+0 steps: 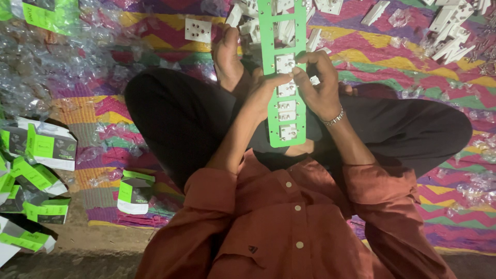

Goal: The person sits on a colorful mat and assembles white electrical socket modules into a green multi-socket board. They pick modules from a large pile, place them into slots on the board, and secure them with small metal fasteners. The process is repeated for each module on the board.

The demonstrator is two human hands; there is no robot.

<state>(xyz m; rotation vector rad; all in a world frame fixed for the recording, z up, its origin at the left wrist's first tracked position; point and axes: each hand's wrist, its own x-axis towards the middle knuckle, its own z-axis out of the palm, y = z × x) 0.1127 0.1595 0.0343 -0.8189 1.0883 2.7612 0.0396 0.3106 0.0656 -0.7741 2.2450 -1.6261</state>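
Sitting cross-legged on a zigzag mat [155,36], the person holds a long green socket plate [281,72] upright over the lap; left hand [263,95] and right hand [318,85] each pinch a white socket module [285,63] seated in it.

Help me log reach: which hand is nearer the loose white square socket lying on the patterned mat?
Left. The left hand is nearer the loose white square socket, below-right of it; the right hand sits farther right.

This is a small home workshop on the floor. A colourful zigzag woven mat [155,31] carries heaps of white plastic socket parts [449,26], clear crumpled plastic wrappers [46,67] and green-and-white cardboard boxes [44,147], all lying around a seated person.
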